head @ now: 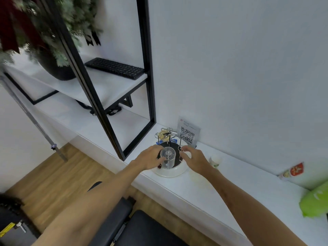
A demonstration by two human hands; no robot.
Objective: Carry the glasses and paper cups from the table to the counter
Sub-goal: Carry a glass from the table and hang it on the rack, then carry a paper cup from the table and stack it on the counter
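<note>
A keyboard is parked on the shelf up left. Down on the counter, a clear glass (upside down on a round rack) is gripped by the left hand. The right hand is held loosely open just beside it.

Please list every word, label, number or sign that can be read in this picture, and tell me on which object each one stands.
No text can be read as words.
Card against the wall, behind the cup rack: a QR code and a red star; its printed lines are too small.
Red and white packet on the counter: a logo, too blurred.
Yellow and black label at lower left: warning stripes only.
</note>
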